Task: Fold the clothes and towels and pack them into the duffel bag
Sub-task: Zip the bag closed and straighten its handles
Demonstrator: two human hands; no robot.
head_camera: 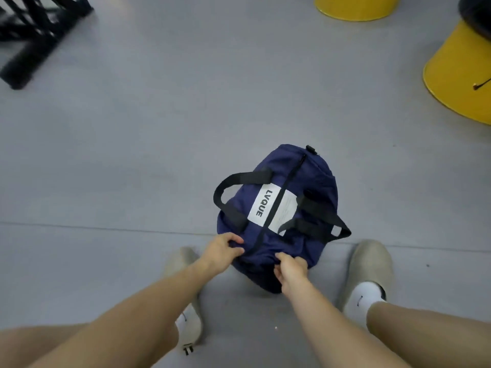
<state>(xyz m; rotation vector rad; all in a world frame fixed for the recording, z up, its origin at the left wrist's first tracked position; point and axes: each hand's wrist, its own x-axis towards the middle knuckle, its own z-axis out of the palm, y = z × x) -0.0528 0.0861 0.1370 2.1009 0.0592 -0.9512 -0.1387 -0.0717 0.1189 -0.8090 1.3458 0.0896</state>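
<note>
both hands, left hand (221, 252) and right hand (291, 270), grip the zipped duffel bag's (313, 181) near end.

Found the duffel bag (300, 181) on the floor (159, 128), lengthwise away from the person, its near end between the left shoe (176, 261) and the right shoe (372, 264). Saw the left hand (221, 252) gripping that end left of the zip (287, 187), the right hand (291, 270) right of it. Noted a rack (34, 30) far behind at left, a stool (353, 7) far behind at right, a nearer stool (457, 75) at the right edge.
</note>
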